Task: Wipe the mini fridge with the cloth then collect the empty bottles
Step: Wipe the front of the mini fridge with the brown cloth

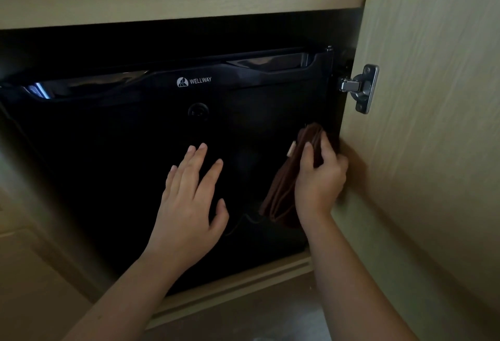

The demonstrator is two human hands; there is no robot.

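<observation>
Now right hand [319, 178] grips cloth [281, 194] — against fridge [113, 151]

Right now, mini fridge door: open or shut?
Shut. The black mini fridge door sits flush, no interior visible; only the wooden cabinet door is swung open on its hinge.

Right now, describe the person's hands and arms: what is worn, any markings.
Both the left hand and right hand are bare: no gloves, rings, watch or bracelets show. Both forearms are uncovered up to the frame edge, no sleeves in view. Nails short, unpainted. No markings visible.
</observation>
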